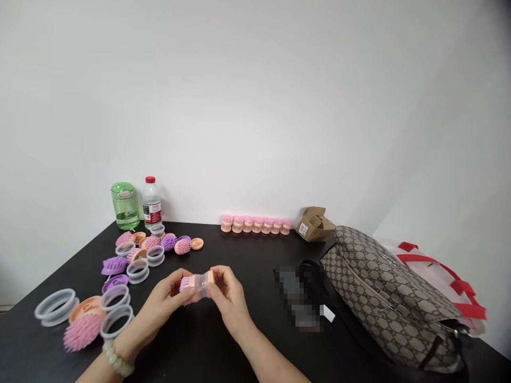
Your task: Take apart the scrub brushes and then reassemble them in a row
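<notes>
Between my two hands, above the black table, is a pink-and-peach scalp brush point(202, 284) with a clear ring around its middle. My left hand point(170, 294) grips the pink bristle end. The peach end and the ring are pinched by my right hand point(228, 294). To the left lie loose brush parts: a pink bristle head point(84, 331), a purple bristle head point(114, 265), a purple cap point(115, 283), a peach cap point(197, 243) and several clear rings point(138, 272). Along the wall stands a row of assembled pink brushes point(257, 225).
A green bottle point(125, 206) and a red-capped water bottle point(152, 205) stand at the back left. A torn cardboard box point(315, 224) sits at the back right. A patterned bag point(391, 298) with black straps fills the right side, beside a blurred-out item point(298, 298).
</notes>
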Tool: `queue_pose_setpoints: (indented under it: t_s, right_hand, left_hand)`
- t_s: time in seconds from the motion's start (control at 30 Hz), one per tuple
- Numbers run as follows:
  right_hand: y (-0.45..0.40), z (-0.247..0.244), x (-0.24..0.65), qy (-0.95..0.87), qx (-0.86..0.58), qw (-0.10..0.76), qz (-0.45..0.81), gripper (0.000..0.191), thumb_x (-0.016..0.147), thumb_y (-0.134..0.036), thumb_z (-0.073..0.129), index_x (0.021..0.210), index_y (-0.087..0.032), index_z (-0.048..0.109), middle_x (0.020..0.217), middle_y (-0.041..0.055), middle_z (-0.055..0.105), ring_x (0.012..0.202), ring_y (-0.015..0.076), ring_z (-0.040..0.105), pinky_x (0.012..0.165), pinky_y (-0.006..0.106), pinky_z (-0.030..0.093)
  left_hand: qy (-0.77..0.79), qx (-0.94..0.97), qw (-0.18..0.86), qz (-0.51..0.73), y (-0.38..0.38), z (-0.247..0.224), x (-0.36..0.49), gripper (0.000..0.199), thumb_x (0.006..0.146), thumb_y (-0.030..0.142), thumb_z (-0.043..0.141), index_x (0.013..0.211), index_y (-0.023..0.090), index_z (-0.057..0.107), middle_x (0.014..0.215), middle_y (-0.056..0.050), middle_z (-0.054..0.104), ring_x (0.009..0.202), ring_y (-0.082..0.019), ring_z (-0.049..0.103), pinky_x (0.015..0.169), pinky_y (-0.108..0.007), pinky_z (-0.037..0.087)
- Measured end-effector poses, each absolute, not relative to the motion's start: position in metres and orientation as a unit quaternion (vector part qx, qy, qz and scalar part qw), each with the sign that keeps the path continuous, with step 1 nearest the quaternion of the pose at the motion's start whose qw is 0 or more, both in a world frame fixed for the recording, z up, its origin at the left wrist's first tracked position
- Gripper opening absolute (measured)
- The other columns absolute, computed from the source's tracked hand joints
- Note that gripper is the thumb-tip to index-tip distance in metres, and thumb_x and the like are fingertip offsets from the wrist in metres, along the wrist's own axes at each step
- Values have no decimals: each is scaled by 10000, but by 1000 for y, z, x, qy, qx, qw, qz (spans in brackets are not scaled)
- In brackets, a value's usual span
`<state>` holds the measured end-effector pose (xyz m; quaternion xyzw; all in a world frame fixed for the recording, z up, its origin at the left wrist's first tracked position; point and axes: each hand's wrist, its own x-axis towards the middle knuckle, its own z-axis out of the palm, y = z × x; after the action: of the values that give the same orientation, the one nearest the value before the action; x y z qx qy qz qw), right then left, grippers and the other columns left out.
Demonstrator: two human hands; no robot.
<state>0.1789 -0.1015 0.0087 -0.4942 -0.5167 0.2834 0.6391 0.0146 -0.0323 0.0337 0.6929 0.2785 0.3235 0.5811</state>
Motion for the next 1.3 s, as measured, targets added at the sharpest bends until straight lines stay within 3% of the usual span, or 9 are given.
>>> queue_pose_setpoints:
  t_s: [0.13,0.3,0.43,0.57,0.63,0.8,0.93,1.13,1.3]
  right_hand:
    - [-100,4,178,-517,-492,633,301,298,860,-455,661,1029,-215,612,946,30,622,847,183,600,726,290,519]
    - [-96,-4,179,-502,-494,626,335,353,876,-488,615,1104,-219,592,1012,51,651,899,209,639,740,311,557]
    - [-92,-13,182,-533,-542,589,274,248,861,-284,608,1102,-229,632,1054,53,693,964,229,662,817,345,559]
    - [-91,-22,184,-602,-565,544,148,632,667,-20,597,1247,-272,619,1310,72,622,1218,290,562,1010,458,493]
    - [-91,-23,184,-641,-558,515,112,693,638,20,594,1261,-282,623,1313,64,623,1244,296,531,1070,475,446]
    - [-87,-21,186,-659,-572,481,89,349,721,-82,677,1019,-264,701,1051,57,707,1016,292,607,898,420,524]
    - [-67,-29,201,-633,-612,467,76,122,765,-264,696,884,-247,713,898,47,696,829,263,636,762,371,525]
    - [-1,-33,245,-572,-711,408,45,257,743,-433,651,842,-201,701,725,63,643,693,286,643,697,392,499]
    - [64,-25,263,-538,-777,325,30,276,843,-445,580,908,-194,675,845,116,717,827,318,701,711,381,489]
  left_hand:
    - [287,702,557,339,-31,32,16,372,765,487,752,917,162,652,818,-24,646,770,-196,573,702,-276,450]
    - [310,760,439,364,-29,26,16,262,769,377,747,907,182,639,817,-14,660,760,-206,600,700,-286,467]
    - [331,788,347,387,-30,23,16,223,722,250,731,913,215,621,885,-16,659,828,-232,615,749,-319,484]
    - [334,798,290,408,-29,18,15,317,665,133,677,953,237,593,964,-23,635,929,-255,614,821,-355,494]
    - [329,803,287,405,-29,13,16,376,641,99,671,976,242,578,985,-22,632,937,-254,619,836,-362,498]
    - [324,812,303,380,-34,3,21,477,638,58,679,1052,249,539,1039,-42,628,975,-266,621,889,-406,503]
    - [307,802,307,411,-37,2,21,670,648,34,701,1238,270,489,1258,-89,568,1186,-311,547,1040,-479,453]
    - [274,850,276,357,-34,-4,24,759,621,142,843,1302,249,527,1365,-144,509,1228,-360,516,1045,-467,466]
    - [295,835,303,351,-34,-28,43,395,824,326,717,1207,336,623,1295,-85,609,1120,-307,603,936,-392,510]
